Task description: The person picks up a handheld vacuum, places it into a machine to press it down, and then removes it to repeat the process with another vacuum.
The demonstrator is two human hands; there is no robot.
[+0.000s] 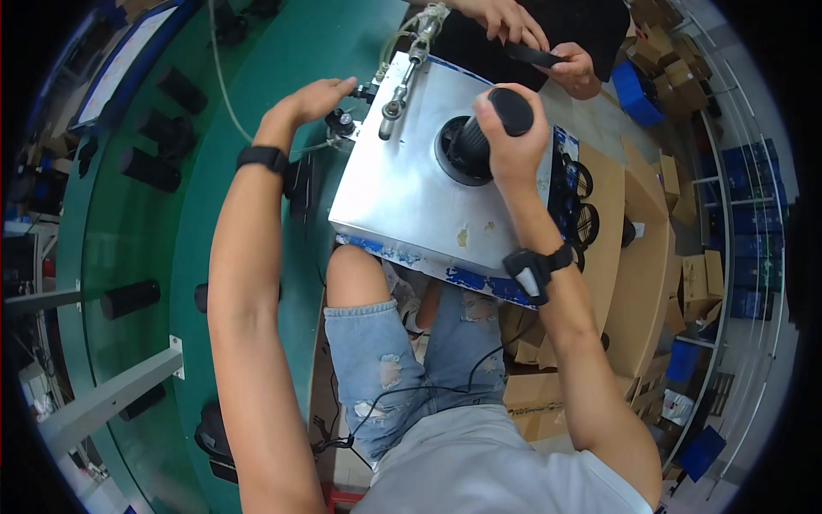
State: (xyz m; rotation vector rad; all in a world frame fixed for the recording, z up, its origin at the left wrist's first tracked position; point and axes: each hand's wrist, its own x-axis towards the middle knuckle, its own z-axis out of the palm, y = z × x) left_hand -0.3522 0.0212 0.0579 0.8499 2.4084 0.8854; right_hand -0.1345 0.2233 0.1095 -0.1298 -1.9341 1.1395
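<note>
My right hand (520, 150) is wrapped round a black cylindrical part (512, 112) with a flat round end. The part leans over a round black ring fixture (454, 163) on top of a silver metal box (402, 184); whether it sits inside the ring is partly hidden by my hand. At the box's left side, my left hand (317, 100) reaches out with stretched fingers. Its fingertips are at a small black valve (366, 92), and I cannot tell whether they press it. Below that hand is a round gauge-like fitting (341, 122) with thin tubing.
A metal pneumatic cylinder (404, 86) lies along the box's far left corner. Across from me, another person's hands (514, 26) hold a black curved piece (533, 56). Black rings (585, 223) lie beside a cardboard box (642, 274) at right. Black cylinders (131, 299) stand on the green bench (193, 257).
</note>
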